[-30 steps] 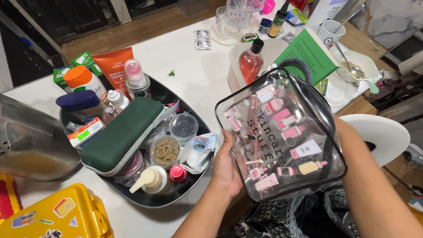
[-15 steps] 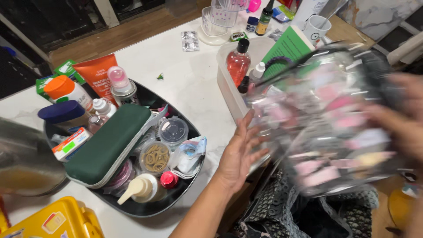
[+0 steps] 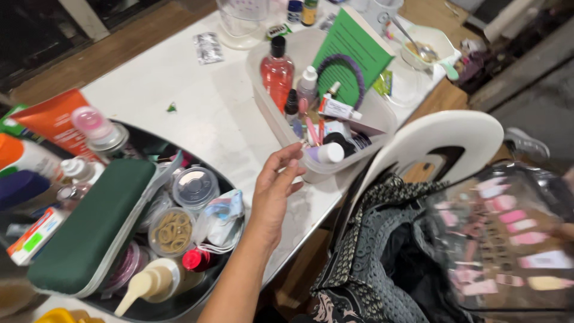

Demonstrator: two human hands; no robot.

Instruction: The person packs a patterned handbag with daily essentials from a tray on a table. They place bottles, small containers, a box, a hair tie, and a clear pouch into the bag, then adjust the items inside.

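My left hand [image 3: 272,191] hovers open over the white table [image 3: 221,101], fingers spread, holding nothing. Its fingertips are just in front of a clear plastic tub [image 3: 267,107] that holds a red bottle [image 3: 276,75], small tubes, a purple headband [image 3: 353,69] and a green booklet [image 3: 353,45]. A clear zip pouch [image 3: 502,239] printed with pink bottles hangs low at the right, off the table and blurred. Only a sliver of my right hand [image 3: 563,230] shows at the frame's right edge, against the pouch.
A black tray [image 3: 143,140] at the left holds a green zip case [image 3: 89,230], a cup of hair ties [image 3: 170,230], pump bottles and an orange tube [image 3: 51,119]. A white chair back [image 3: 442,134] and dark patterned cloth [image 3: 371,239] lie below the table edge. A bowl with a spoon [image 3: 427,45] stands far right.
The pouch has swung from in front of me down to the lower right. My left hand has let go of it and now hovers open near the tub. The view has shifted right.
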